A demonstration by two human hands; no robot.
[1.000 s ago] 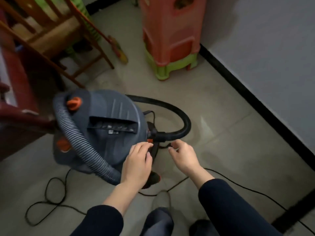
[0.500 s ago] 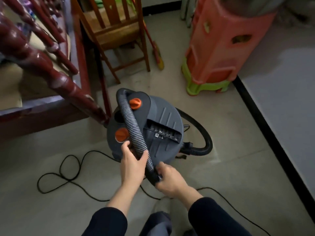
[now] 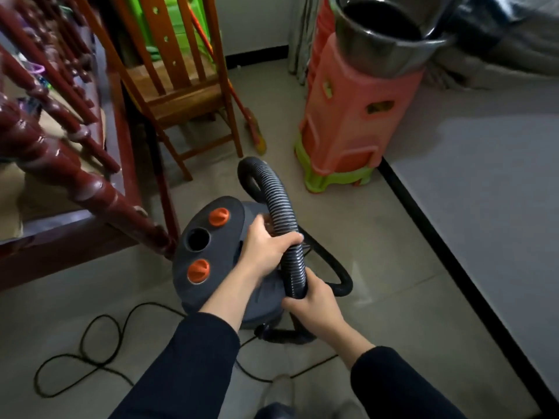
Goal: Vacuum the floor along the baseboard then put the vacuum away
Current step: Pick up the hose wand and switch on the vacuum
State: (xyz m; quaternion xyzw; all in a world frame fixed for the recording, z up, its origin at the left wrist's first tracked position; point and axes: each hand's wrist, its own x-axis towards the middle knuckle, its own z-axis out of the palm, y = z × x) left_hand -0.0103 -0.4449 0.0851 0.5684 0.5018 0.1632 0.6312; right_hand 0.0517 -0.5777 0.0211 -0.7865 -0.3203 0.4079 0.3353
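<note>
Nearest the viewer, two dark blue sleeves (image 3: 193,367) reach forward over a pale tiled floor (image 3: 393,267), with the toe of a shoe (image 3: 279,388) between them at the bottom edge. A thin black power cord (image 3: 90,343) lies in loose loops on the floor at near left and passes beneath the arms. The right hand (image 3: 314,309) has its fingers wrapped around the lower end of a black ribbed flexible hose (image 3: 281,213). Just beyond, the left hand (image 3: 266,252) has its fingers curled around the same hose higher up, thumb on the near side. The hose rises from these grips and arches over in a loop at its far end. Directly under both hands stands a dark grey drum-shaped canister vacuum cleaner (image 3: 208,258) on the floor at centre; its top carries two orange round knobs (image 3: 219,216) and an open round port (image 3: 198,238) between them. A second smooth black tube (image 3: 338,273) curves out from the vacuum's right side. To the left, dark red turned wooden furniture (image 3: 60,164) fills the frame edge. Farther off stands a brown wooden slatted chair (image 3: 178,95), with an orange-handled broom (image 3: 251,128) leaning just beside it on the right. To the right of the broom is a stack of salmon-pink plastic stools on a green one (image 3: 348,125), topped by a shiny metal basin (image 3: 387,34). A black baseboard (image 3: 453,267) runs along the right wall (image 3: 499,207) from near to far.
</note>
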